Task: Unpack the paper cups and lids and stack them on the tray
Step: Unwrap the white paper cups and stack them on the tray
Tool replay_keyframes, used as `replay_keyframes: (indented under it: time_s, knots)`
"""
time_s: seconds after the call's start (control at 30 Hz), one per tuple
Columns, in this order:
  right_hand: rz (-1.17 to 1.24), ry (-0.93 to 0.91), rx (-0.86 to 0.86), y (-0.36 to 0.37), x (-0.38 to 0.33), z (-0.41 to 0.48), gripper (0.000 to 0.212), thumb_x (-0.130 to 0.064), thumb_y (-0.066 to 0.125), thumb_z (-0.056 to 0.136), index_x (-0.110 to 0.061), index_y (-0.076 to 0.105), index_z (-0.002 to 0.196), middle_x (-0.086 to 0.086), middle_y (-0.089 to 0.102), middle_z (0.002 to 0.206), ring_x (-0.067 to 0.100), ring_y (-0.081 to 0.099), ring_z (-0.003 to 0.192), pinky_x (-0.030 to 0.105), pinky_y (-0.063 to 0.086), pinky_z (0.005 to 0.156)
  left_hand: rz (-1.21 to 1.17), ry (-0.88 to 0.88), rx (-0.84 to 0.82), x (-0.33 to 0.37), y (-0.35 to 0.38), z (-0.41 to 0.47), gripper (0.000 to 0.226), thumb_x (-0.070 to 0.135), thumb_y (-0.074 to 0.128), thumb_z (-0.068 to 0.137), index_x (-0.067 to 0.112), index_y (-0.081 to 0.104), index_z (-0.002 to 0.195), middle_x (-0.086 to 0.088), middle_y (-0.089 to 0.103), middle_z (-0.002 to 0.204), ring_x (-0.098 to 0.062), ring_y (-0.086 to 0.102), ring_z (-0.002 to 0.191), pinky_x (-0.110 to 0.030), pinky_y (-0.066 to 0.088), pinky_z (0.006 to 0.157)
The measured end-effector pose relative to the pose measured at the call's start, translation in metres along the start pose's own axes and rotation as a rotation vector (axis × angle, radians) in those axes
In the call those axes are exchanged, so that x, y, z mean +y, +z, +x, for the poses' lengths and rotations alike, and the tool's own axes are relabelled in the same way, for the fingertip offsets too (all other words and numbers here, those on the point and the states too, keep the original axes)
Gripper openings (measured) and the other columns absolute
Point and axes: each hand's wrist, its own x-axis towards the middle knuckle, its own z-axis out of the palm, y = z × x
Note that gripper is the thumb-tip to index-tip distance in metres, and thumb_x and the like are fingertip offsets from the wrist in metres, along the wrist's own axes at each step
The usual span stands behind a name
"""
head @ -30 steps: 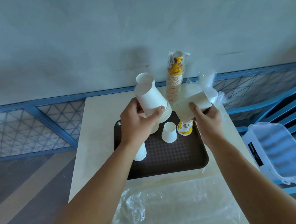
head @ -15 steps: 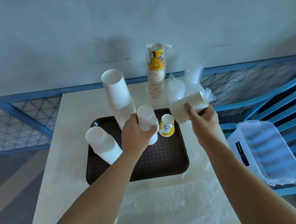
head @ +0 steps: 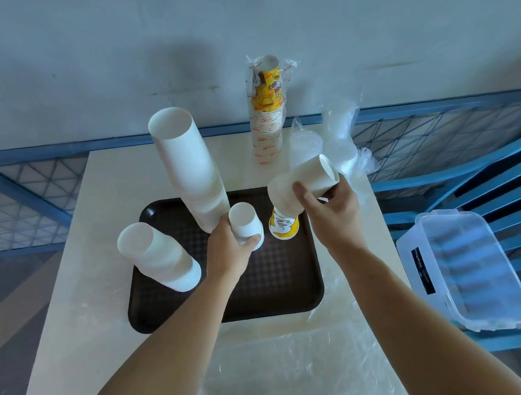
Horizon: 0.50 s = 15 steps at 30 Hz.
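Your left hand (head: 228, 253) gripped the small cup (head: 244, 222) on the tray (head: 281, 289), your right hand (head: 334, 212) held the tilted stack (head: 302, 182); you probably needed it upright before nesting.

Four white cup stacks (head: 194, 172) (head: 161, 260) (head: 245, 224) (head: 300, 182) are showing here, plus two yellow printed cup lots (head: 269, 110) (head: 284, 225), one tray (head: 280, 284), one clear tub (head: 428, 278), two hands (head: 226, 251) (head: 334, 211).

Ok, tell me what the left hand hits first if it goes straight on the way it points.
Likely nothing on the tray: the left hand, gripping a small white cup, points between the tall white cup stack and the yellow printed cup, toward the wrapped printed cup stack behind. Depth is unclear.
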Motion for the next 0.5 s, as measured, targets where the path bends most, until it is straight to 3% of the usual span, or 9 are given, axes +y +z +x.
replay_keyframes:
  time_s: [0.13, 0.27, 0.37, 0.5]
  knots:
    - [-0.049, 0.002, -0.027, 0.014, 0.002, 0.001, 0.043, -0.039, 0.085, 0.083, -0.024, 0.063, 0.117, -0.015, 0.072, 0.099, -0.001, 0.069, 0.092, 0.023, 0.058, 0.081, -0.021, 0.000, -0.047, -0.006, 0.001, -0.001, 0.074, 0.027, 0.091, 0.081, 0.016, 0.053, 0.144, -0.001, 0.065, 0.136, -0.020, 0.060, 0.124, -0.028, 0.046, 0.096]
    - [-0.144, -0.068, -0.086, 0.032, 0.001, -0.001, 0.049, -0.039, 0.087, 0.079, -0.021, 0.060, 0.116, -0.013, 0.070, 0.101, 0.000, 0.068, 0.091, 0.016, 0.054, 0.076, 0.022, 0.019, -0.057, -0.015, -0.003, -0.005, 0.064, 0.031, 0.085, 0.087, 0.015, 0.056, 0.142, -0.001, 0.067, 0.135, -0.021, 0.062, 0.125, -0.031, 0.048, 0.100]
    - [-0.219, -0.126, -0.134, 0.048, 0.002, -0.004, 0.054, -0.042, 0.088, 0.076, -0.021, 0.058, 0.115, -0.007, 0.069, 0.101, 0.013, 0.068, 0.091, 0.022, 0.055, 0.075, 0.047, 0.005, -0.070, -0.020, -0.008, -0.007, 0.067, 0.030, 0.084, 0.089, 0.014, 0.053, 0.147, -0.004, 0.064, 0.139, -0.024, 0.059, 0.130, -0.031, 0.045, 0.104]
    - [-0.357, -0.217, -0.186, 0.065, 0.006, -0.006, 0.059, -0.039, 0.090, 0.074, -0.012, 0.060, 0.117, -0.006, 0.061, 0.098, 0.016, 0.058, 0.088, 0.009, 0.039, 0.070, 0.061, -0.050, -0.122, -0.025, -0.012, -0.016, 0.090, 0.035, 0.084, 0.087, 0.019, 0.035, 0.160, -0.005, 0.051, 0.155, -0.023, 0.049, 0.143, -0.039, 0.043, 0.116]
